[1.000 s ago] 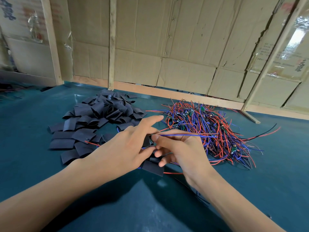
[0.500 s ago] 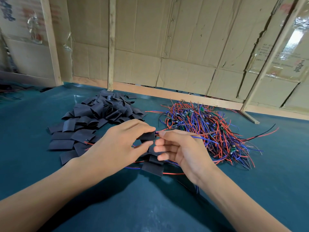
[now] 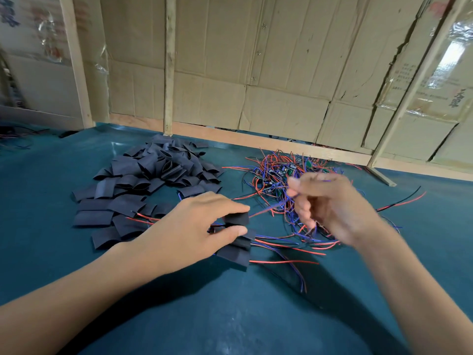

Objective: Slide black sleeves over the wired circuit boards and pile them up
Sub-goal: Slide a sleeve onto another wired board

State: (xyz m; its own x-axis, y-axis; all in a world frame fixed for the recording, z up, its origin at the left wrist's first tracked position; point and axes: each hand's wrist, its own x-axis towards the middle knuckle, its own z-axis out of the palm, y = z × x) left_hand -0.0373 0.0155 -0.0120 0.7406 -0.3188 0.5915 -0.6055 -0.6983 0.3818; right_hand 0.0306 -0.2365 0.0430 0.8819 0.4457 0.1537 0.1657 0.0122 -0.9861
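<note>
My left hand (image 3: 194, 226) pinches a black sleeve (image 3: 236, 218) between thumb and forefinger, just above a small stack of sleeved boards (image 3: 236, 252) with red and blue wires trailing right. My right hand (image 3: 330, 203) is blurred, fingers curled, pinching red and blue wires that run from the sleeve, above the near edge of the tangled pile of wired circuit boards (image 3: 279, 175). A heap of loose black sleeves (image 3: 151, 172) lies to the left, behind my left hand.
The green table mat (image 3: 230, 316) stretches toward me. A cardboard wall with wooden posts (image 3: 167, 65) closes off the back. A black and red wire pair (image 3: 401, 201) strays to the right. More wires (image 3: 12, 139) lie at the far left edge.
My right hand has pulled away to the right and up, drawing the wires out through the sleeve. My left hand has lowered slightly toward the stack, still holding the sleeve.
</note>
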